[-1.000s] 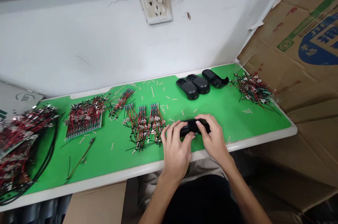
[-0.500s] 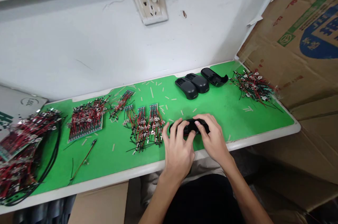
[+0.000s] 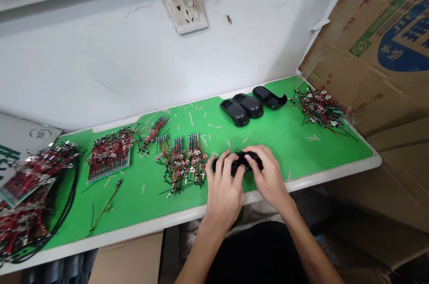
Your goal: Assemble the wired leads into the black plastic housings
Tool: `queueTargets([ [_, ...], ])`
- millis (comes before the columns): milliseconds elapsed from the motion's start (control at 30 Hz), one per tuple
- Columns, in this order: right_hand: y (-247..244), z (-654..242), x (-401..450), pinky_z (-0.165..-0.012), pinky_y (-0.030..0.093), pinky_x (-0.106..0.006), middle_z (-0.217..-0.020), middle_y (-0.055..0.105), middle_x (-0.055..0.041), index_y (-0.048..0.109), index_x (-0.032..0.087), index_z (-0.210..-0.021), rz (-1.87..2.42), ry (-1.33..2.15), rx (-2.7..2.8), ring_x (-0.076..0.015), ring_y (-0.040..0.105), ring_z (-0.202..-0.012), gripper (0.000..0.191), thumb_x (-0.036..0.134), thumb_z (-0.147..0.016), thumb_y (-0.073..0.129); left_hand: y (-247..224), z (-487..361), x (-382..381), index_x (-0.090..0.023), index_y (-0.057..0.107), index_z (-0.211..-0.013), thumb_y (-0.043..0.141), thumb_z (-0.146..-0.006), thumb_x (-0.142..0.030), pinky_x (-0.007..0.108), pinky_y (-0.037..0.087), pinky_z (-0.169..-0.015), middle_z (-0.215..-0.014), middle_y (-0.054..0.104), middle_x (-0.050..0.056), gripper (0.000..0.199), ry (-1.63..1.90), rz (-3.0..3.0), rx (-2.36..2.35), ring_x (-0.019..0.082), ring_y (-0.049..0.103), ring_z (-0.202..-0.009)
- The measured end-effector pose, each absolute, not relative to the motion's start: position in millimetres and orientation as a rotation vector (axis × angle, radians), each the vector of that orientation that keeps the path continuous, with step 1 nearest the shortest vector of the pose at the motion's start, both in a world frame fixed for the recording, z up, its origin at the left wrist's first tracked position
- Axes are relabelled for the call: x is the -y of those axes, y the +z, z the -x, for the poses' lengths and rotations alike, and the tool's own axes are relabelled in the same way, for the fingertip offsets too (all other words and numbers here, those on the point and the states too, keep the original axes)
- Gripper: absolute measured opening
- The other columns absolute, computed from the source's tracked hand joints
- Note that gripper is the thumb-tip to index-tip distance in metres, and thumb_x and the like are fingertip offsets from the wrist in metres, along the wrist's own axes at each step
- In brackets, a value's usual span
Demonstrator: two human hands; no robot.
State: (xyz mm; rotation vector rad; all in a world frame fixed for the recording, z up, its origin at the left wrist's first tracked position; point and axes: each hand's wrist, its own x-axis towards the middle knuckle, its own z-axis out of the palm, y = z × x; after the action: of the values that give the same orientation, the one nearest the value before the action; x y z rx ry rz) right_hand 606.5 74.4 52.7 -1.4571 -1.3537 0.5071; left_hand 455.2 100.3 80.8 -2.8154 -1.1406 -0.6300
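Left hand (image 3: 224, 192) and right hand (image 3: 271, 179): fingers clamped on elongated black plastic shell (image 3: 241, 159), near side of green-topped desk (image 3: 321, 156). Judged step: two-handed fingertip work; next move calls for steady support.

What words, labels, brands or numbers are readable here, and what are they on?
No word, brand or number reads with certainty.
Brown cardboard sheet with a blue emblem, right: pale characters in the emblem, red marks and small print on the green band, cut off or too blurred.
Pale carton with green print, left: letters cut off, oval mark too small.
Leftmost rounded black plastic shell: tiny pale marks, too small.
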Motion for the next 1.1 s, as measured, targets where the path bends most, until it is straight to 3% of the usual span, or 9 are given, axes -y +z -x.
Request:
queueTargets([
  [167, 52.8, -606.8, -73.9, -0.097, 0.048, -0.044, -0.115, 0.067, -0.0079, 0.063, 0.026, -0.12, 1.46, 0.504, 1.362, -0.0282, 0.059, -0.111, 0.023, 0.029, -0.107, 0.045, 84.2, -456.5, -104.8, -0.022, 0.068, -0.109, 0.056, -0.086, -0.003, 0.061, 0.035, -0.114, -0.125, 0.062, 0.012, 0.032, -0.618, 2.834, 1.112, 0.03, 0.052, -0.128],
  [300, 52.8, -607.2, -73.7, -0.098, 0.048, -0.044, -0.116, 0.067, -0.0077, 0.063, 0.026, -0.12, 1.463, 0.501, 1.364, -0.0277, 0.059, -0.111, 0.023, 0.028, -0.107, 0.044, 89.5, -454.0, -114.9, -0.02, 0.065, -0.108, 0.057, -0.088, -0.006, 0.052, 0.047, -0.104, -0.122, 0.062, 0.012, 0.026, -0.593, 2.898, 1.055, 0.03, 0.056, -0.122],
  [367, 52.8, -607.3, -73.2, -0.098, 0.047, -0.043, -0.116, 0.066, -0.0074, 0.063, 0.026, -0.12, 1.463, 0.504, 1.368, -0.0273, 0.059, -0.111, 0.023, 0.027, -0.107, 0.044, 92.0, -450.4, -123.3, -0.019, 0.061, -0.116, 0.059, -0.092, -0.014, 0.045, 0.052, -0.097, -0.126, 0.061, 0.014, 0.025, -0.619, 2.952, 1.104, 0.028, 0.059, -0.119],
  [467, 53.1, -607.2, -72.4, -0.098, 0.048, -0.041, -0.116, 0.066, -0.0073, 0.062, 0.026, -0.121, 1.441, 0.529, 1.369, -0.0264, 0.06, -0.111, 0.024, 0.026, -0.108, 0.043, 95.6, -445.2, -138.3, -0.017, 0.051, -0.133, 0.063, -0.093, -0.027, 0.042, 0.055, -0.095, -0.131, 0.063, 0.014, 0.043, -0.561, 3.078, 1.194, 0.026, 0.064, -0.116],
  [600, 51.9, -607.5, -72.4, -0.098, 0.049, -0.04, -0.117, 0.066, -0.0082, 0.061, 0.026, -0.122, 1.437, 0.549, 1.355, -0.0258, 0.062, -0.11, 0.025, 0.027, -0.108, 0.041, 100.8, -445.0, -154.9, -0.023, 0.058, -0.131, 0.068, -0.089, -0.03, 0.035, 0.057, -0.087, -0.117, 0.074, 0.007, 0.044, -0.373, 3.244, 1.183, 0.024, 0.073, -0.1],
  [800, 47.2, -608.4, -73.5, -0.097, 0.051, -0.039, -0.115, 0.066, -0.0085, 0.061, 0.025, -0.12, 1.421, 0.555, 1.352, -0.0257, 0.063, -0.108, 0.024, 0.028, -0.107, 0.041, 104.2, -452.2, -159.3, -0.023, 0.062, -0.125, 0.068, -0.086, -0.031, 0.029, 0.052, -0.069, -0.098, 0.078, 0.005, 0.04, -0.223, 3.217, 1.219, 0.024, 0.075, -0.084],
  [967, 48.4, -608.1, -74.2, -0.097, 0.05, -0.039, -0.115, 0.065, -0.0084, 0.061, 0.025, -0.12, 1.42, 0.56, 1.353, -0.0255, 0.062, -0.108, 0.024, 0.026, -0.107, 0.041, 103.2, -452.1, -157.2, -0.022, 0.059, -0.127, 0.065, -0.088, -0.032, 0.032, 0.052, -0.068, -0.099, 0.078, 0.005, 0.041, -0.194, 3.206, 1.196, 0.025, 0.075, -0.084],
  [1100, 49.0, -607.5, -74.3, -0.097, 0.05, -0.04, -0.114, 0.065, -0.0088, 0.061, 0.025, -0.12, 1.431, 0.553, 1.35, -0.0263, 0.062, -0.108, 0.024, 0.028, -0.107, 0.041, 103.0, -450.3, -155.8, -0.022, 0.057, -0.131, 0.063, -0.09, -0.031, 0.035, 0.055, -0.077, -0.114, 0.077, 0.007, 0.043, -0.243, 3.229, 1.17, 0.026, 0.075, -0.096],
])
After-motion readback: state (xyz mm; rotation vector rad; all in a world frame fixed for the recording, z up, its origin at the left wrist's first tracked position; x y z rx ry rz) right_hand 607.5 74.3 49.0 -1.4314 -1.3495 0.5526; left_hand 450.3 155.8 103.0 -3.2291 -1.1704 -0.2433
